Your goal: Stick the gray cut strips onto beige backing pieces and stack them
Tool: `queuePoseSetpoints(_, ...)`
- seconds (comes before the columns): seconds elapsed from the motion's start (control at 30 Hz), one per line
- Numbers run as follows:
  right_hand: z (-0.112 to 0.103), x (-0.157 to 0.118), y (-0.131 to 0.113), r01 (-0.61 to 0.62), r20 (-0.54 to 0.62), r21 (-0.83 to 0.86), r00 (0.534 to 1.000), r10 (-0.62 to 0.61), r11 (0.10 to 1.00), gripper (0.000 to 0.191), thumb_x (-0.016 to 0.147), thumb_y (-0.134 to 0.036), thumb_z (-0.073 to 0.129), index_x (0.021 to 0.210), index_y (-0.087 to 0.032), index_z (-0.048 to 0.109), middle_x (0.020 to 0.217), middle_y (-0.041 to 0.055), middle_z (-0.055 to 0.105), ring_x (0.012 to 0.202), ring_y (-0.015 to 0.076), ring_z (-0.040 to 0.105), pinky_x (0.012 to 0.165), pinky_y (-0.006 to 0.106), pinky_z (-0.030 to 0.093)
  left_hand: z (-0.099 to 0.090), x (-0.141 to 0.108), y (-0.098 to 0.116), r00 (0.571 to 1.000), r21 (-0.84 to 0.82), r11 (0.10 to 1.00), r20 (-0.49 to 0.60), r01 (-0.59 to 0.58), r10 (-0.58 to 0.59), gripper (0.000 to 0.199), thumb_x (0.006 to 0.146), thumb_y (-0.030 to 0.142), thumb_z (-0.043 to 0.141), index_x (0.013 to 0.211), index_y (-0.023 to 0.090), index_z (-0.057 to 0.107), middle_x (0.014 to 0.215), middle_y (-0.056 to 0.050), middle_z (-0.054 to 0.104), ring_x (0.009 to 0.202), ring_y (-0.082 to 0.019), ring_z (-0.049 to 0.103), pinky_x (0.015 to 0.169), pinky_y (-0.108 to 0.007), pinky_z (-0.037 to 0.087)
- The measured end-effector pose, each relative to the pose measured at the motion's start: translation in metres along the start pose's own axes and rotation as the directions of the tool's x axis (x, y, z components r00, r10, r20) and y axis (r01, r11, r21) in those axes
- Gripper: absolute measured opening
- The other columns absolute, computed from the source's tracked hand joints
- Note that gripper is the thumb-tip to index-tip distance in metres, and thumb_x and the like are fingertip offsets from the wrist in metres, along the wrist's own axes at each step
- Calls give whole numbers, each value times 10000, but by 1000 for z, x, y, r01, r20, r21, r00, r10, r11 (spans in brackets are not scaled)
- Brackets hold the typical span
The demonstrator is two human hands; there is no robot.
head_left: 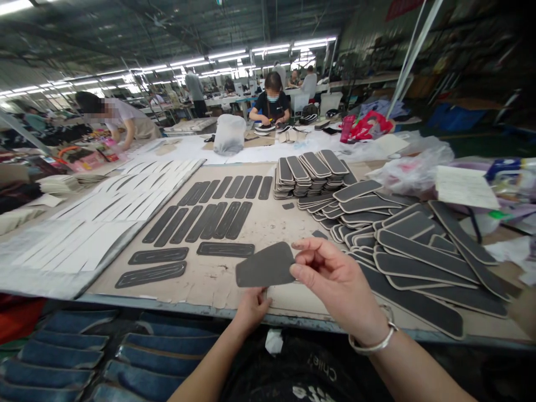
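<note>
A dark grey piece (264,267) is held over the near part of the tabletop (278,231), its three o'clock end pinched between the right hand (339,282)'s thumb and fingers. The left hand (250,308) sits at six o'clock, fingertips partly hidden, its grip impossible to tell. Dark strips (183,226) lie toward ten o'clock; a pile (422,254), its lower layers covered, at three.

1 co-worker in black (281,103) appears between a white bag (229,135) and red bag (369,128).
</note>
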State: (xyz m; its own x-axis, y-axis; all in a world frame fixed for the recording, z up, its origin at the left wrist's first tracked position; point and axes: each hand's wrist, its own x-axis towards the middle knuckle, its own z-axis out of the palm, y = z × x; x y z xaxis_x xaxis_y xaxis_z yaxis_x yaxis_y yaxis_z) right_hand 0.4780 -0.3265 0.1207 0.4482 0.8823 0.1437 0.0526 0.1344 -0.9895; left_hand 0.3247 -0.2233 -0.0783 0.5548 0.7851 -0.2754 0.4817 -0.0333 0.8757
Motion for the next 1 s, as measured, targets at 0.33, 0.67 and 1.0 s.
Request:
queuePoseSetpoints(0.33,-58,-33,60,-156,-206,-85,969,136,984,365,699,-372,658,1015,-208,578,845,39,592,736,133,548,649,244,482,-32,-19,9,938,-891,332,232,311,-257,232,837,344,471,919,159,585,863,-46,676,720,-129,649,657,-257,538)
queuePoseSetpoints(0.67,-95,-54,94,-204,-313,-160,938,146,966,400,716,-411,622,1033,-185,532,738,5,564,674,130,532,628,259,451,-15,-19,13,959,-619,748,37,242,-279,275,600,337,737,756,136,632,638,-3,647,589,-108,606,519,-173,468)
queuePoseSetpoints(1.0,-134,-82,183,-456,-372,-484,880,296,747,269,751,-418,507,923,-211,500,567,-55,581,562,160,552,622,309,414,-8,4,5,999,149,988,23,38,-42,340,694,480,553,603,157,606,459,45,463,461,-97,411,463,-198,284)
